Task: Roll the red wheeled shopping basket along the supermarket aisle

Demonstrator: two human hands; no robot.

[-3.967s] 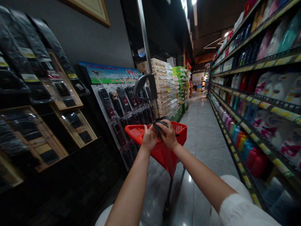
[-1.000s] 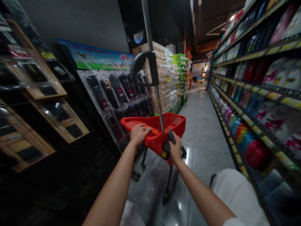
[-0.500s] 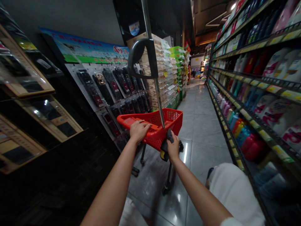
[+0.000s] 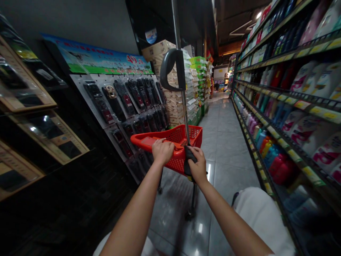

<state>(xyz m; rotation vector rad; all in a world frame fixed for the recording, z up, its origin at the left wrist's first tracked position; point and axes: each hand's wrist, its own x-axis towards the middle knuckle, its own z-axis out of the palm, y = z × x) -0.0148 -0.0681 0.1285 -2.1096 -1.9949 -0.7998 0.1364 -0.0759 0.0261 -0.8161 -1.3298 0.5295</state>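
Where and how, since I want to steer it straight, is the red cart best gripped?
Probably by its near rim, palm down from the wearer's side: that edge is long, rounded and faces the wearer, and the left hand lies over it. The rim runs on to that hand's left; at the right end, the right hand holds a dark object.

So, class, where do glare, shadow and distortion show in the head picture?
Head view: glare marks the floor and a wrapped box at left; shadow darkens the lower left; bottles at right lean, probably from lens distortion; the dark object in the right hand shows little detail.
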